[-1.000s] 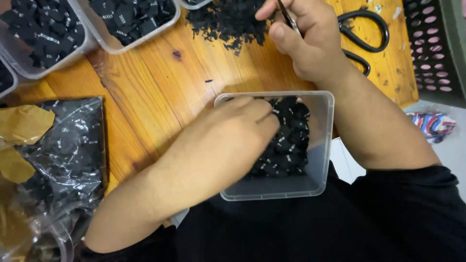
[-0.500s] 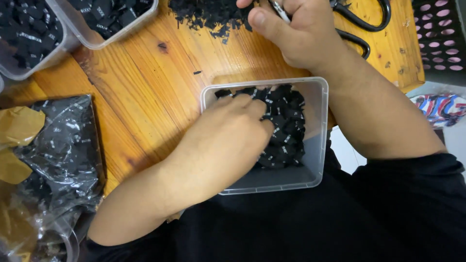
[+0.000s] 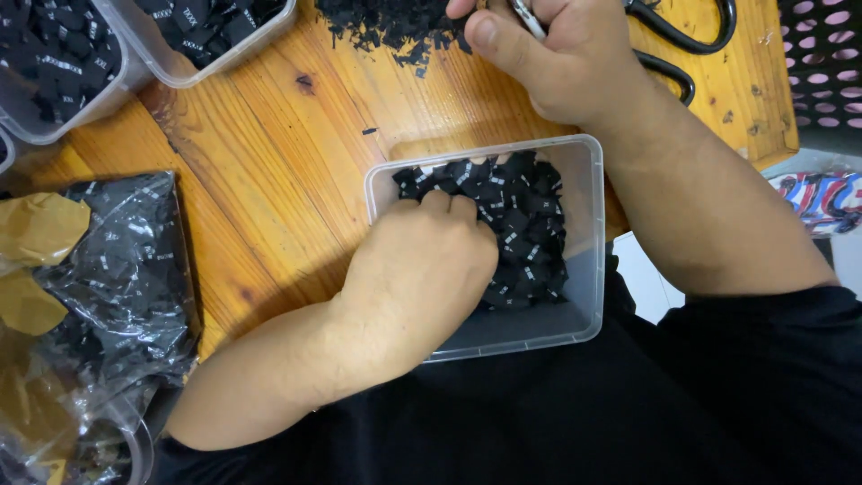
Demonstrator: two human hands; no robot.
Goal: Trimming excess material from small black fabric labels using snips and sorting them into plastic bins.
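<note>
Many black labels (image 3: 525, 229) (jumbled, no common axis)

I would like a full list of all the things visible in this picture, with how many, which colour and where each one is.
clear tub: one, transparent, at the table's near edge, holds black tags
black tags: many, black, in that tub
other clear tubs: two at least, top left, with black tags
scrap pile: one, black, top centre
scissors: one, black handles, top right
plastic bag: one, clear, left, with black tags
wooden table: one, orange-brown
left hand: in the tub
right hand: top, grip on a small metal tool
</note>
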